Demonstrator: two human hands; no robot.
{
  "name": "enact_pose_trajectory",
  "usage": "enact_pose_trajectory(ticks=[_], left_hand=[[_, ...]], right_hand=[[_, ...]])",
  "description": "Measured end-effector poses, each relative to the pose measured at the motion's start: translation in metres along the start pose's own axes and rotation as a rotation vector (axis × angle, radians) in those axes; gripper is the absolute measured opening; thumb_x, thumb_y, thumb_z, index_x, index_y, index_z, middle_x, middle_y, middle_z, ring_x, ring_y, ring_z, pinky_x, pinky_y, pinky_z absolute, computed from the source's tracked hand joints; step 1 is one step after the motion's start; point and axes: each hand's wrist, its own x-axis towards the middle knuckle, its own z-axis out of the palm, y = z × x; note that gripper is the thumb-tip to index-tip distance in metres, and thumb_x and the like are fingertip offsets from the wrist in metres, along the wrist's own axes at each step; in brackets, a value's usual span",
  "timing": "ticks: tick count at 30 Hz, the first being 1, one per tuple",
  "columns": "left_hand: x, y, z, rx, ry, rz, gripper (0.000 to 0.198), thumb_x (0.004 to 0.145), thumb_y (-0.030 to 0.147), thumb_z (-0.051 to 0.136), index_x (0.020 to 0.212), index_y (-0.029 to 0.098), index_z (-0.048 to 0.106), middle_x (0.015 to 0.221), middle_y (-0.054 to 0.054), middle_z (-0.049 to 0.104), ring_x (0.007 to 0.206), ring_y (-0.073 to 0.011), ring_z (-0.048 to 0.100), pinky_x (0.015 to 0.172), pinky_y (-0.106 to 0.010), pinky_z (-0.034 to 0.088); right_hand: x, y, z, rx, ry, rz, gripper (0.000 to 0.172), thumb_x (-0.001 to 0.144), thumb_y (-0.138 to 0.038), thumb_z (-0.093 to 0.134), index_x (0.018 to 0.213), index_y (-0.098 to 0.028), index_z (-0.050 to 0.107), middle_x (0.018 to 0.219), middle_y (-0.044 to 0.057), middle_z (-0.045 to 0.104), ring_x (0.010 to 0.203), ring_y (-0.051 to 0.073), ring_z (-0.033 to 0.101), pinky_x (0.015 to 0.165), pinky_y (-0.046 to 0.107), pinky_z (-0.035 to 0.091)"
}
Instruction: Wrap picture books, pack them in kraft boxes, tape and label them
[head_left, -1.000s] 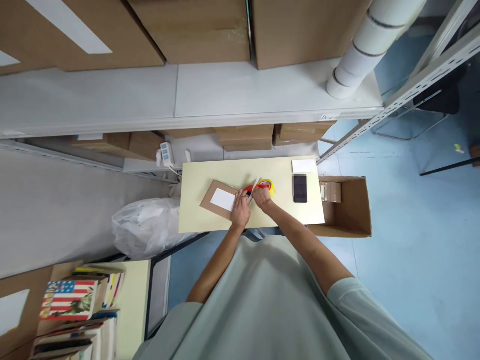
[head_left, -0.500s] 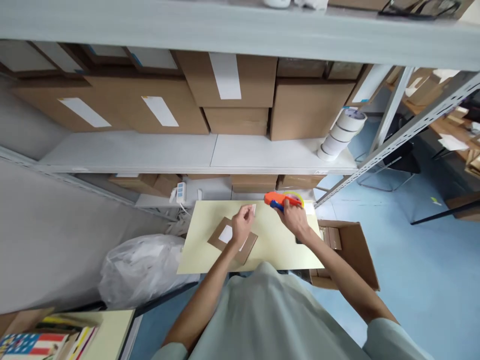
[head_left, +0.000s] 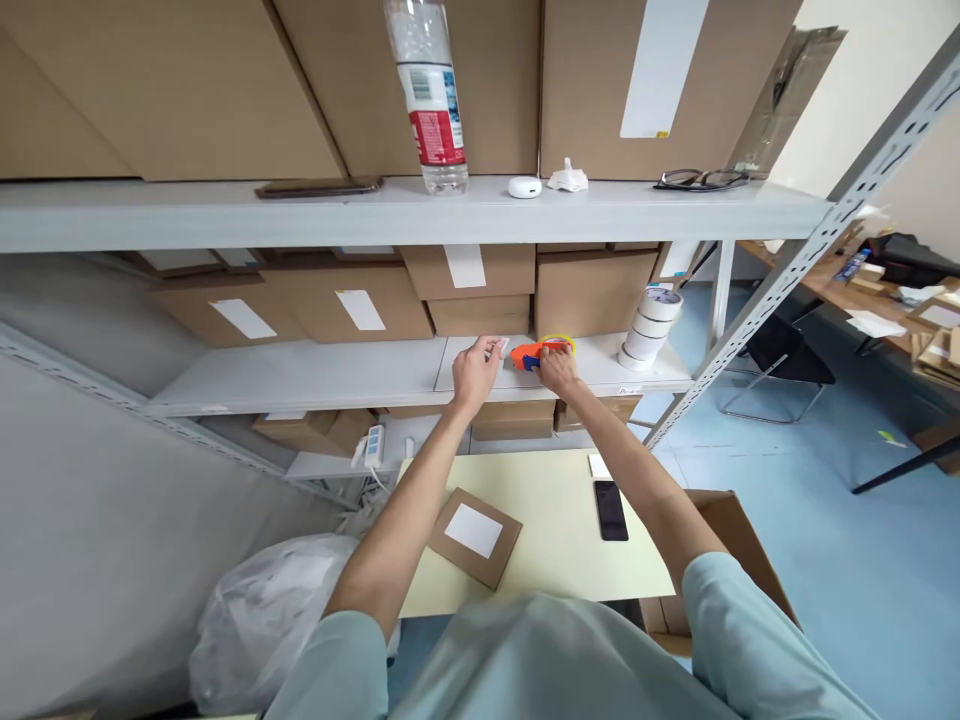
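My right hand (head_left: 559,369) grips an orange and blue tape dispenser (head_left: 528,356) with a yellow ring at its back. Close to the dispenser's front, my left hand (head_left: 475,376) pinches a small whitish scrap (head_left: 503,345) between thumb and fingertips; its material is too small to make out. Both hands are held up and forward, in front of the middle shelf (head_left: 360,372). Below them, a flat brown cardboard packet (head_left: 502,566) with a blank white label (head_left: 473,530) lies askew on the pale yellow table (head_left: 559,560).
A black phone (head_left: 610,510) lies at the table's right. Tape rolls (head_left: 651,327) are stacked on the middle shelf. A bottle (head_left: 431,110) and glasses (head_left: 701,180) stand on the upper shelf. An open carton (head_left: 739,545) is right of the table, a plastic bag (head_left: 270,620) left.
Both hands have moved forward and up, away from over the table, still with the dispenser and scrap. The view has tilted up, bringing the upper shelf in; the phone now shows fully.
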Motion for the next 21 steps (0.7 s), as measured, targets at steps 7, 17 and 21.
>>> enact_pose_trajectory(ticks=[7, 17, 21], left_hand=[[0.001, -0.039, 0.012, 0.123, -0.076, 0.073, 0.049, 0.109, 0.028, 0.043, 0.147, 0.013, 0.069, 0.164, -0.020, 0.059, 0.155, -0.0343, 0.052, 0.130, -0.051, 0.041], [-0.110, -0.049, 0.068, 0.220, -0.195, 0.045, 0.043, 0.113, 0.035, 0.043, 0.143, 0.026, 0.073, 0.161, -0.012, 0.063, 0.157, -0.0354, 0.046, 0.133, -0.059, 0.031], [-0.180, -0.047, 0.114, 0.165, -0.393, -0.010, 0.044, 0.113, 0.036, 0.044, 0.140, 0.023, 0.076, 0.129, -0.014, 0.080, 0.138, -0.0339, 0.063, 0.129, -0.054, 0.038]], right_hand=[[0.001, 0.007, 0.023, 0.042, 0.054, 0.001, 0.048, 0.108, -0.019, 0.047, 0.148, 0.006, 0.055, 0.144, 0.033, 0.066, 0.136, 0.036, 0.057, 0.128, 0.049, 0.022], [-0.147, 0.067, 0.123, 0.163, 0.156, 0.061, 0.048, 0.116, -0.025, 0.028, 0.142, -0.010, 0.064, 0.141, 0.020, 0.066, 0.133, 0.034, 0.052, 0.127, 0.048, 0.028], [-0.221, 0.095, 0.191, 0.222, -0.078, 0.158, 0.049, 0.112, -0.016, 0.028, 0.147, -0.006, 0.061, 0.135, 0.021, 0.070, 0.130, 0.033, 0.054, 0.126, 0.045, 0.028]])
